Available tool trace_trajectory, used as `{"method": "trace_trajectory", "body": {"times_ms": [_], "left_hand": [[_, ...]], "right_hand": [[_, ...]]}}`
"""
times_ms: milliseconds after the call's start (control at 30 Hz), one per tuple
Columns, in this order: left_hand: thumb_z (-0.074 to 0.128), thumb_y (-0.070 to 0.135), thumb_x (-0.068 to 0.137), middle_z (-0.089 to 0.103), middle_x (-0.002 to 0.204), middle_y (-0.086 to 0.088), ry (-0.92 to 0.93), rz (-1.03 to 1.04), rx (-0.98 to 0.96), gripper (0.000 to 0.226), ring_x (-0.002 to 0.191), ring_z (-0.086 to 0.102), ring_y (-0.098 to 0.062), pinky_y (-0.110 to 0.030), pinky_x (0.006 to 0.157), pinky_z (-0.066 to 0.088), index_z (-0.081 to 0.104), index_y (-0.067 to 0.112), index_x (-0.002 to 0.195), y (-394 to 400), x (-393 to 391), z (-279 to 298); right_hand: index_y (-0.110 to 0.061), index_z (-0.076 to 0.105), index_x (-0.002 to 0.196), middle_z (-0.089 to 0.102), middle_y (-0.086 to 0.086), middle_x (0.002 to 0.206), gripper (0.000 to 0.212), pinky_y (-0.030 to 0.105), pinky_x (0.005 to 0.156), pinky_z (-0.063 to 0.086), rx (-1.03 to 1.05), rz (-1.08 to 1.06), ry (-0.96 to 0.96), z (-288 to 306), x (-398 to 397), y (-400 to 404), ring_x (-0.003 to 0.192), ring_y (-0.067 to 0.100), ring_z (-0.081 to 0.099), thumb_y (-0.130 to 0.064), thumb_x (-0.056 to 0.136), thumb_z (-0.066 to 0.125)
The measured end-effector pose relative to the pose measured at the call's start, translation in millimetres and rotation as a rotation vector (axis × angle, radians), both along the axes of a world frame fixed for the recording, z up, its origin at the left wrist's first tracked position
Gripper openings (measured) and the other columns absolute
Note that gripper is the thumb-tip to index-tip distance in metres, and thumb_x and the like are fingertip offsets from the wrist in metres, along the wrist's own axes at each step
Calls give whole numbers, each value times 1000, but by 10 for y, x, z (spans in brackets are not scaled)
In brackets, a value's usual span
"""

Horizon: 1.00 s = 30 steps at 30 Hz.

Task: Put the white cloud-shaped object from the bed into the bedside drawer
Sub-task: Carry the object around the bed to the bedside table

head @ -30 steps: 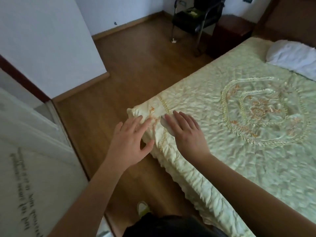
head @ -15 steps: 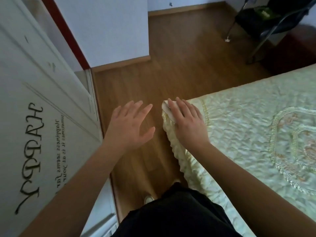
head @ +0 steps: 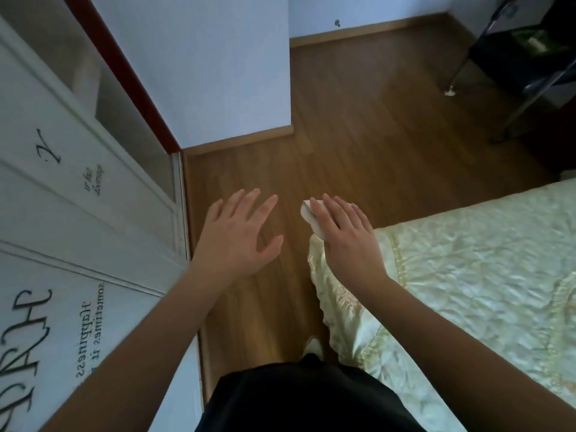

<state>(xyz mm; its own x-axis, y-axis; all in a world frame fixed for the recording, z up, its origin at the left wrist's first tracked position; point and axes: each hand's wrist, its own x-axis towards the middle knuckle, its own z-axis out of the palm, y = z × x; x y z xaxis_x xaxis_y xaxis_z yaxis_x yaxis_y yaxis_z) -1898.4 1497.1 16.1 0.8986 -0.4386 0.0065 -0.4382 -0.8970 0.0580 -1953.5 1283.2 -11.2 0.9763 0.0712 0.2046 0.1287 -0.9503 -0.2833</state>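
Cloud (head: 309,217) is off the bed (head: 473,269) now: right hand (head: 344,241) clamped on it, past the bed's corner, over the floor (head: 358,120). A second ago it lay on the bedspread. Left hand (head: 238,233) open, empty. Drawer not in view; carry leg next.

Single head-worn wide-angle view, looking steeply down and forward from standing height. Near: dark clothing (head: 299,397) filling the bottom edge. Left: white door (head: 62,244) crowding close. Right: bed (head: 483,275) corner. Far: wood floor (head: 358,120) running to the wall.
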Motion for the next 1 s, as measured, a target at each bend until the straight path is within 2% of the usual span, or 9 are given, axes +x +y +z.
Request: {"method": "trace_trajectory", "body": {"times_ms": [200, 333, 467, 633, 800, 1000], "left_hand": [[18, 73, 87, 22, 161, 1, 29, 131, -109, 72, 148, 16, -24, -49, 116, 9, 14, 39, 150, -2, 733, 38], [21, 72, 87, 22, 161, 1, 35, 109, -94, 72, 148, 16, -23, -45, 114, 5, 14, 39, 151, 44, 1212, -31], [20, 72, 88, 21, 162, 0, 42, 77, -105, 73, 148, 14, -24, -49, 117, 9, 15, 38, 151, 68, 1927, -76], [26, 66, 92, 22, 162, 1, -25, -48, -103, 69, 149, 14, -23, -48, 118, 10, 18, 34, 152, -27, 2923, 52], [29, 60, 95, 16, 163, 2, 59, -165, -92, 66, 150, 9, -20, -46, 121, 9, 20, 31, 153, -89, 3773, 106], [38, 57, 95, 32, 158, -1, 86, -346, -93, 61, 146, 25, -22, -43, 114, 19, 31, 29, 149, -574, 4465, -42]], "right_hand": [[-18, 39, 146, 45, 10, 149, 57, 50, 115, 31, 56, -6, -13, -27, 761, -65, 139, 29, 39, -15, 92, 57], [-17, 40, 145, 47, 12, 148, 62, 51, 114, 32, 60, 8, -36, -74, 1317, -69, 138, 30, 41, -10, 88, 64], [-19, 38, 145, 47, 11, 147, 64, 52, 113, 33, 53, -9, -44, -180, 1967, -1, 138, 29, 42, -15, 88, 67], [-19, 36, 146, 45, 11, 149, 65, 51, 115, 29, 39, -75, 18, -252, 2872, 187, 140, 29, 39, -23, 88, 65], [-22, 34, 147, 41, 7, 152, 67, 49, 117, 26, 75, -166, 44, -148, 3570, 229, 141, 26, 36, -24, 89, 67], [-20, 32, 149, 38, 7, 154, 62, 48, 118, 24, 48, -267, 67, -21, 3939, -139, 143, 25, 32, -19, 93, 58]]}}
